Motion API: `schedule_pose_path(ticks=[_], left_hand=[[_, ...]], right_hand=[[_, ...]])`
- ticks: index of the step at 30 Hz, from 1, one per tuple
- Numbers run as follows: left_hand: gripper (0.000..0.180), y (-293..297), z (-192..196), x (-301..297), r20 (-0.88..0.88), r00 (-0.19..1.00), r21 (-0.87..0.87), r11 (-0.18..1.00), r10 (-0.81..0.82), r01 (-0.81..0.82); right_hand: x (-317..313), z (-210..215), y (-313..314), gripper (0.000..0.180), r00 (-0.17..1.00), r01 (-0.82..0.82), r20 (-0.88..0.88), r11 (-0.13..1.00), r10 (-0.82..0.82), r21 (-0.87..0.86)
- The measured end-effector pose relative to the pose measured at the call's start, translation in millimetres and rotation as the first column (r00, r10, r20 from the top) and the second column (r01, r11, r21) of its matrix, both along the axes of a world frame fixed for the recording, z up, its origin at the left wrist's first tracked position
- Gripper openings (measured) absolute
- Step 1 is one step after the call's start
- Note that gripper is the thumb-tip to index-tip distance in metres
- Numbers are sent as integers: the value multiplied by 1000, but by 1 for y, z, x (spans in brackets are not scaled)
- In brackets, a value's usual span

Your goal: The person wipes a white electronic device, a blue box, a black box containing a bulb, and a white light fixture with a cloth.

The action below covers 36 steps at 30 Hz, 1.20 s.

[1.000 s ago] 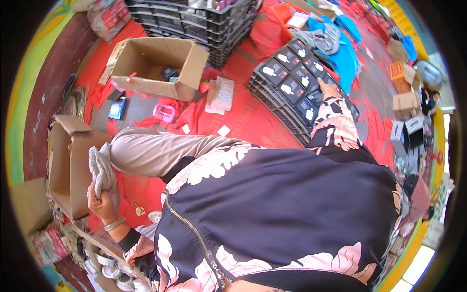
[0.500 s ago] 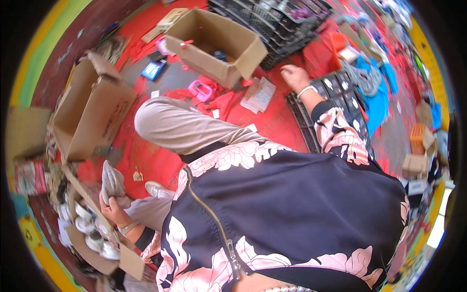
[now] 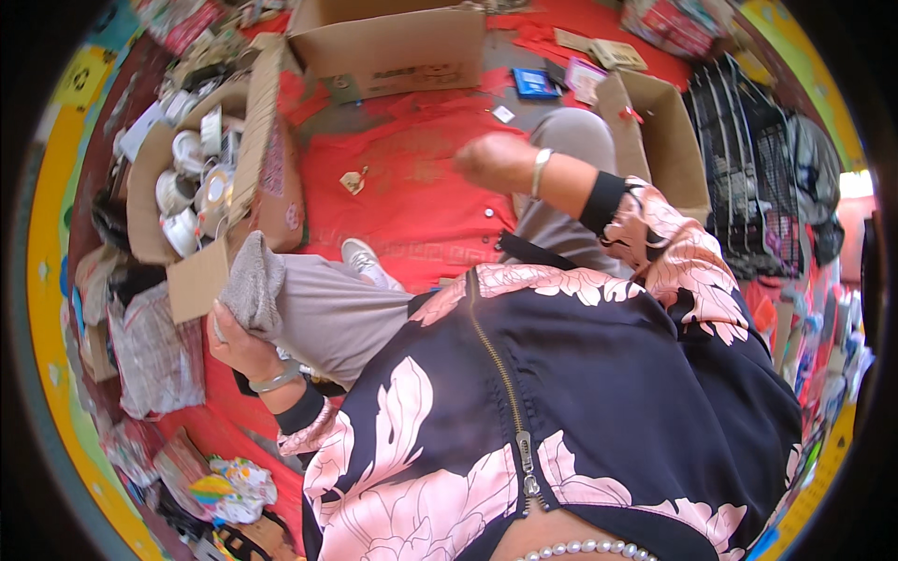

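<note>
A folded grey knitted cloth [image 3: 253, 280] is gripped in my left hand [image 3: 241, 344], beside my left thigh. Just ahead of it is the loose flap of a cardboard box [image 3: 265, 140] that holds several white rolls [image 3: 176, 194]. My right hand [image 3: 496, 161] hangs over the red floor covering [image 3: 393, 196], in front of my bent right knee. Motion smears its fingers, and nothing can be made out in them.
Ahead stands a large cardboard box [image 3: 402, 56], with a smaller open one [image 3: 669, 131] by my right knee. Black plastic crates [image 3: 748, 168] stand farther right. A blue packet [image 3: 535, 83] lies on the floor. Plastic bags [image 3: 159, 346] crowd the left side.
My view has swung toward the left. The right hand has come from the black tray on the right to the front of my knees. My left hand keeps hold of the grey cloth.
</note>
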<state>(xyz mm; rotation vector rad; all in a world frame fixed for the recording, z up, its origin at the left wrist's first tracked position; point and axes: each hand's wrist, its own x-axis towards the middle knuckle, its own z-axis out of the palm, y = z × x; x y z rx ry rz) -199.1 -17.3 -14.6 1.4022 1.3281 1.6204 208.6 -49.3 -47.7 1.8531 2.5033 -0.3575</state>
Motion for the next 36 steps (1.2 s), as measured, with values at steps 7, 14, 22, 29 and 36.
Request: schedule_pose_path(ticks=[7, 14, 22, 29, 36], left_hand=[[38, -47, -11, -63, 218, 868, -90, 895, 447, -438], [47, -68, -29, -61, 138, 820, -209, 826, 555, -524], [33, -34, -32, 1, -41, 950, -30, 950, 311, -312], [27, -21, -19, 3, -506, 839, 159, 978, 201, -138], [23, 8, -31, 10, -570, 774, 217, 959, 276, -182]], right_hand=[[-76, -182, -2, 40, 841, -208, 101, 490, 532, -847], [-69, -228, -39, 42, 919, -115, 71, 435, 389, -893], [-64, -260, -65, 44, 983, -61, 8, 372, 181, -926], [-62, -263, -58, 46, 996, -54, -35, 246, 78, -968], [-59, -271, -53, 48, 999, -45, -47, 76, -20, -996]])
